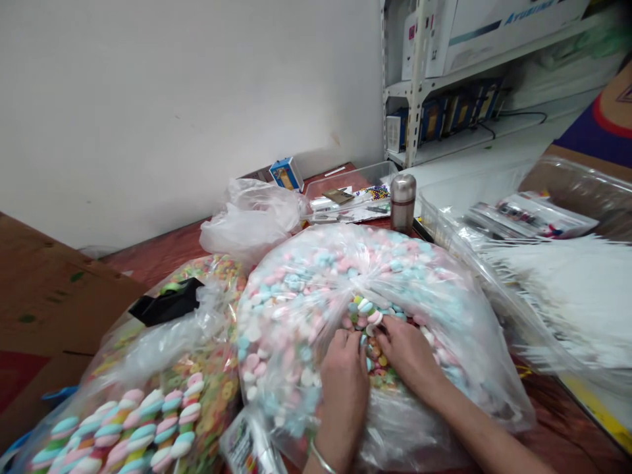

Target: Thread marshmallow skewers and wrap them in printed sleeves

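A large clear plastic bag (291, 289) full of pink, blue and white disc-shaped candies stands in front of me, with an opening facing me. My left hand (345, 359) is at this opening, fingers closed; what they hold is hidden. My right hand (402, 345) pinches the end of a short stack of pastel candies (365, 307). Small coloured candy rings (379, 362) lie just below the fingertips. To the left, finished-looking rows of stacked pastel candies (141, 421) rest on another bag of coloured rings (217, 368).
A black tape dispenser (166, 301) sits on the left bag, beside a cardboard box (54, 296). Behind stand a crumpled white bag (251, 220), a metal flask (403, 203) and a clear tray (316, 191). A clear bin (459, 227) holding white packets is at right.
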Motion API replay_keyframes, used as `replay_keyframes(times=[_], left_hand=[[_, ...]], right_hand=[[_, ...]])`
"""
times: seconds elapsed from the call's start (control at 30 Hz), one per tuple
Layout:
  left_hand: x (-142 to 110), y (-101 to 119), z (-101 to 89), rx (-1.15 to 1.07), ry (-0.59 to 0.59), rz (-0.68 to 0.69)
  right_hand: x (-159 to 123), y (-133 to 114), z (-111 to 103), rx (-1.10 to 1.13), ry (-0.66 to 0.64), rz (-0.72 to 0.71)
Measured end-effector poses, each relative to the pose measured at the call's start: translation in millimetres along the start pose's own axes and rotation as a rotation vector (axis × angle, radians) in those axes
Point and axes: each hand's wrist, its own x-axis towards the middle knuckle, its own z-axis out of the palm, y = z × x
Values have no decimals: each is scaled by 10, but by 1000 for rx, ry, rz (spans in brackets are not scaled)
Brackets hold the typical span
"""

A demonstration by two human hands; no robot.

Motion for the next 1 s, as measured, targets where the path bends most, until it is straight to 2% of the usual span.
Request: replay_keyframes(times=[0.07,0.13,0.3,0.4,0.67,0.83,1.0], left_hand=[[56,5,23,-32,33,-27],[82,17,38,-163,60,-92],[89,74,84,-757,18,-437],[100,88,90,-954,-24,-508],[64,110,59,-1172,-112,-570],[32,217,49,-1236,-139,-525],[55,216,55,-1211,-36,-598]], right_hand=[[-30,12,11,23,17,1],[-87,1,-1,52,49,22],[-275,-102,6,205,93,38],[-343,-125,21,349,98,39],[-344,-14,-21,757,13,102],[-331,-19,-28,767,25,110],[-432,-32,-154,701,31,92]])
